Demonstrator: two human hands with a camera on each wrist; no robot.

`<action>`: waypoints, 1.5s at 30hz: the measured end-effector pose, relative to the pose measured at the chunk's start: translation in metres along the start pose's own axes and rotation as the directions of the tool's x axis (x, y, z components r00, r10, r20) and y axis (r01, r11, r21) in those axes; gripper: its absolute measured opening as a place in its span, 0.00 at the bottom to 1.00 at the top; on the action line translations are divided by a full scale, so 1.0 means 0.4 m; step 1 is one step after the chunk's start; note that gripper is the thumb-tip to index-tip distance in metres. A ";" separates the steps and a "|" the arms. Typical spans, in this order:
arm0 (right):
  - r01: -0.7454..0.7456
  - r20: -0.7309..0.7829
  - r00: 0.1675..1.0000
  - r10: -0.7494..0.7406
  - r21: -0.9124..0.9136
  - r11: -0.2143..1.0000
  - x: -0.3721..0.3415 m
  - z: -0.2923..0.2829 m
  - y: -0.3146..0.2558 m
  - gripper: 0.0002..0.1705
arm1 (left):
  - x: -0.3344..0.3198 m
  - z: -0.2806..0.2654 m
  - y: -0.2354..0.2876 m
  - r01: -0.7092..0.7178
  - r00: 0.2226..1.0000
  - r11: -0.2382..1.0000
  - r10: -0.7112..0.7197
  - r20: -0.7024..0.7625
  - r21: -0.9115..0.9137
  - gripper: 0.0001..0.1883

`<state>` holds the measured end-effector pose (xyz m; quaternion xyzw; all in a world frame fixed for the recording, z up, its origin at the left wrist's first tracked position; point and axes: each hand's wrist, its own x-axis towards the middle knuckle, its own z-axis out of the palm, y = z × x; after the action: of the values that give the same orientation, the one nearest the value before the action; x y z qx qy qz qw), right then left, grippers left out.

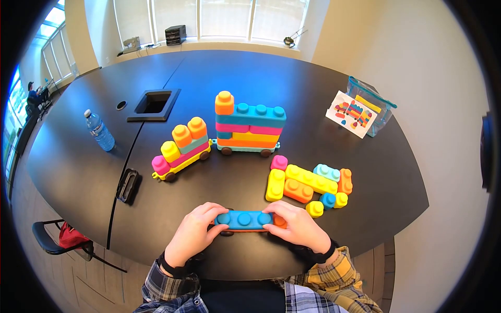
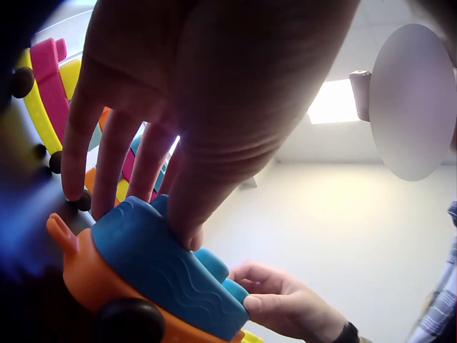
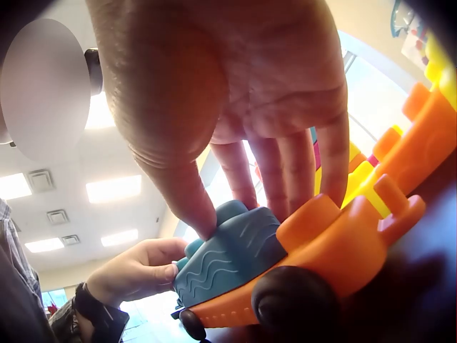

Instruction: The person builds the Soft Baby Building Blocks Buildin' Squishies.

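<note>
Pinching the blue block (image 1: 243, 220) at both ends, our left hand (image 1: 194, 229) and right hand (image 1: 300, 227) hold it atop the orange wheeled base (image 2: 82, 270), by the table's (image 1: 235, 263) near edge; we judge uneven pressure could roll the base or tilt the block

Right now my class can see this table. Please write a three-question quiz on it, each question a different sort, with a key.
1. True or false: the left hand and right hand both grip the blue block.
2. What colour is the wheeled base beneath that block?
3. Which item is farthest left on the table? A) picture card B) water bottle C) zip pouch

Key: 1. True; 2. Orange; 3. B
</note>
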<state>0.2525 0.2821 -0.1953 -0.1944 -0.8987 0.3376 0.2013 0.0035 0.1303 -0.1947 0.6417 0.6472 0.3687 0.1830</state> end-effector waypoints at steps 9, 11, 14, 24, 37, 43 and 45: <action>-0.054 -0.140 0.990 0.028 -0.190 0.980 -0.047 -0.076 0.009 0.25 | 0.004 -0.009 0.016 -0.053 0.998 0.996 0.056 -0.036 0.070 0.20; -0.178 -0.166 0.978 0.128 -0.336 0.925 -0.083 -0.118 0.030 0.21 | 0.001 -0.009 0.013 -0.028 0.999 0.997 0.030 -0.025 0.066 0.21; -0.283 -0.251 0.951 0.183 -0.453 0.845 -0.124 -0.148 0.061 0.19 | -0.001 -0.004 -0.005 -0.044 0.999 0.996 0.045 -0.019 0.076 0.20; -0.359 -0.305 0.925 0.225 -0.514 0.779 -0.150 -0.149 0.068 0.17 | 0.001 -0.002 -0.003 -0.035 0.999 0.996 0.036 -0.011 0.084 0.20; -0.032 -0.068 0.998 0.014 -0.278 0.960 -0.054 -0.085 -0.005 0.16 | 0.002 0.000 -0.005 -0.034 0.999 0.999 0.034 -0.011 0.015 0.17; -0.049 -0.059 0.998 0.036 -0.238 0.970 -0.048 -0.072 -0.002 0.15 | 0.004 -0.002 -0.003 -0.017 1.000 1.000 0.017 0.005 0.003 0.18; -0.065 -0.056 0.997 0.054 -0.238 0.969 -0.046 -0.071 -0.007 0.15 | 0.006 -0.001 -0.005 -0.036 0.999 0.999 0.036 -0.003 0.012 0.17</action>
<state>0.2814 0.2861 -0.1781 -0.2524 -0.9215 0.2276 0.1881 0.0017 0.1325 -0.1952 0.6538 0.6379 0.3691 0.1716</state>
